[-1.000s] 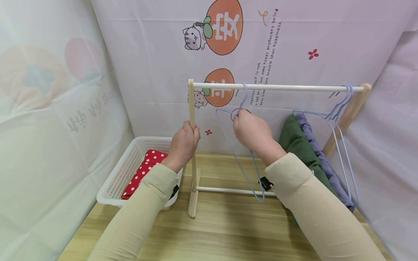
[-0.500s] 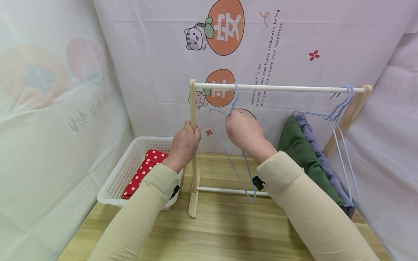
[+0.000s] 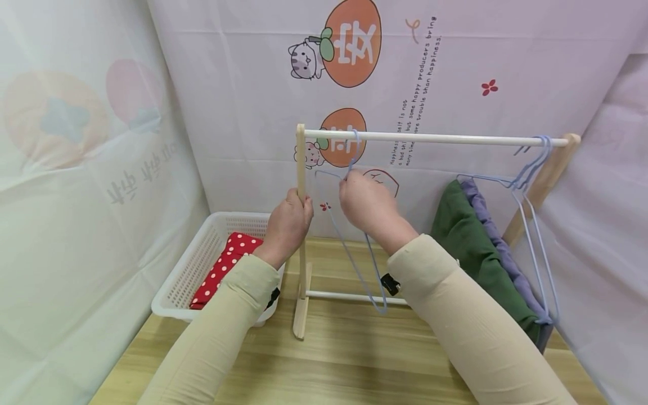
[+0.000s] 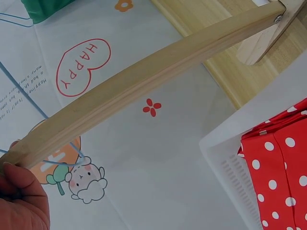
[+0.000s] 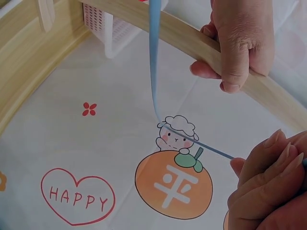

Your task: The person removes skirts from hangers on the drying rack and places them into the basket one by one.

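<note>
My left hand grips the left wooden post of a small clothes rack, thumb and fingers wrapped about it. With my right hand I pinch a blue clothes hanger just under its hook. That hook sits over the white top rail, near the left post. In the right wrist view the curled fingers hold the hanger's neck, and part of the blue wire runs up the picture. The left wrist view shows the thumb against the post.
A white basket holding folded red polka-dot cloth stands left of the rack. At the rail's right end hang more blue hangers, with green cloth and purple cloth there. A white lower bar crosses near the wooden table.
My right hand has slid the blue hanger leftward along the top rail, closer to the left post. My left hand has kept its grip on the post.
</note>
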Tool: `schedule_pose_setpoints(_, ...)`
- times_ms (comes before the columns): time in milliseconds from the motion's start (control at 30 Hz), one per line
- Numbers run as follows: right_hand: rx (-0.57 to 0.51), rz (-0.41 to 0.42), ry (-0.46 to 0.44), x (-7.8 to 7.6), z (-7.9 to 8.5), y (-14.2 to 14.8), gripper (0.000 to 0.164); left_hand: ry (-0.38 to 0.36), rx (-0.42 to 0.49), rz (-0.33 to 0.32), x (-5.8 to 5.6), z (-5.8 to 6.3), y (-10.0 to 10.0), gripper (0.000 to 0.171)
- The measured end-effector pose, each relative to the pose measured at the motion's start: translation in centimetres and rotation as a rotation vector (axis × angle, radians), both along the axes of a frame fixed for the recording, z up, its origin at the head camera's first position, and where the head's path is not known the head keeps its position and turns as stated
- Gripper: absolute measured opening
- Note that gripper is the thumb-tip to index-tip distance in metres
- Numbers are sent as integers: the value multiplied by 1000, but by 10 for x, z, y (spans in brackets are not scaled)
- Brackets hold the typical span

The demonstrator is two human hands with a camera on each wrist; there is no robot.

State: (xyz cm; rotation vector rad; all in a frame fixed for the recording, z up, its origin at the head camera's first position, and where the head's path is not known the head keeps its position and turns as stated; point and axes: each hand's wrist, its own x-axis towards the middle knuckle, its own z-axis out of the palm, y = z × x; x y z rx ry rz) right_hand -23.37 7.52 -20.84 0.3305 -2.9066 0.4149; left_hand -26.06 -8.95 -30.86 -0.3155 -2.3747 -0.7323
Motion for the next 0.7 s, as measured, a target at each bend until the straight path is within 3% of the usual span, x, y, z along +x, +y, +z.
schedule_pose_setpoints(367, -15, 11, -30, 1, 1, -9, 38, -26, 19, 12, 0, 1, 1, 29)
schedule_pose_setpoints(700, -13, 10, -14, -1, -1, -16, 35, 0, -36, 6, 0, 1, 0, 32)
